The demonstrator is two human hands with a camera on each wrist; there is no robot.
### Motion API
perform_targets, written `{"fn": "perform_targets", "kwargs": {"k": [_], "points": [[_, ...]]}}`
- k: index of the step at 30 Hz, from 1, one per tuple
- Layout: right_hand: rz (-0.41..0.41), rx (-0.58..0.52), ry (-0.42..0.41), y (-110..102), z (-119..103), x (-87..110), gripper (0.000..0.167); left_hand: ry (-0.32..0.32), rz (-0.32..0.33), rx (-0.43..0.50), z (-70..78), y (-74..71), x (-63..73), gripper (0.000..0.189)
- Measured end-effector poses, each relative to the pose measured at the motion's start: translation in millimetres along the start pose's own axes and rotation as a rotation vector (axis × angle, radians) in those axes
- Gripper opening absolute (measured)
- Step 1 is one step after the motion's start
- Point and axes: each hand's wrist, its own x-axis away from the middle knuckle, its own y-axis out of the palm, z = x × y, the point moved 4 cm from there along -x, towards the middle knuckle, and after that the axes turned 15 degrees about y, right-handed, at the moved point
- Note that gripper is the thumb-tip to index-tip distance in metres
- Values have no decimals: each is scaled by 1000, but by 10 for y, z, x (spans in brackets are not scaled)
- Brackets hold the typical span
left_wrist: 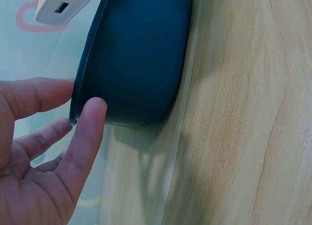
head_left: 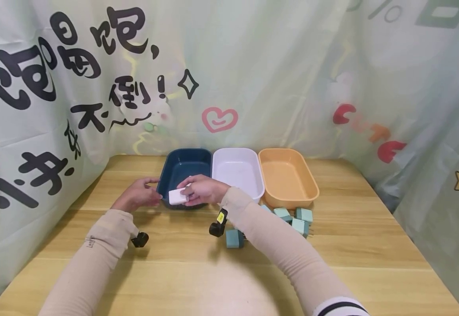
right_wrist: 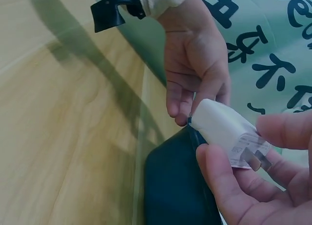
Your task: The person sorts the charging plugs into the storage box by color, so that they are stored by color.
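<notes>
My right hand point(head_left: 203, 189) pinches a white USB wall charger point(head_left: 178, 196) over the front of the dark blue bin point(head_left: 191, 156). The charger's two metal prongs point(right_wrist: 256, 159) point back toward the right palm, and its USB port point(left_wrist: 62, 8) faces the left wrist view. At the bin's left front corner is my left hand point(head_left: 138, 195), its fingers fairly straight. Index fingertip point(left_wrist: 68, 91) meets the bin's rim, while the thumb point(left_wrist: 92, 117) overlaps the outer wall in the left wrist view.
A white bin point(head_left: 237, 158) and an orange bin point(head_left: 288, 175) stand in a row right of the blue one. Several blue-green plug-like blocks point(head_left: 303, 215) lie in front of them, partly behind the right forearm. One teal block point(head_left: 234, 239) sits nearer. A printed curtain point(head_left: 276, 87) hangs behind.
</notes>
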Motion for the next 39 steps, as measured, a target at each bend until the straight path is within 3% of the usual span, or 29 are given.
{"fn": "perform_targets", "kwargs": {"k": [15, 28, 39], "points": [[4, -109, 16, -141, -59, -134, 33, 8, -2, 24, 0, -8, -5, 75], [-7, -340, 45, -213, -47, -294, 42, -16, 17, 16, 0, -2, -9, 75], [14, -421, 51, -245, -78, -374, 43, -12, 12, 23, -7, -4, -11, 76]]}}
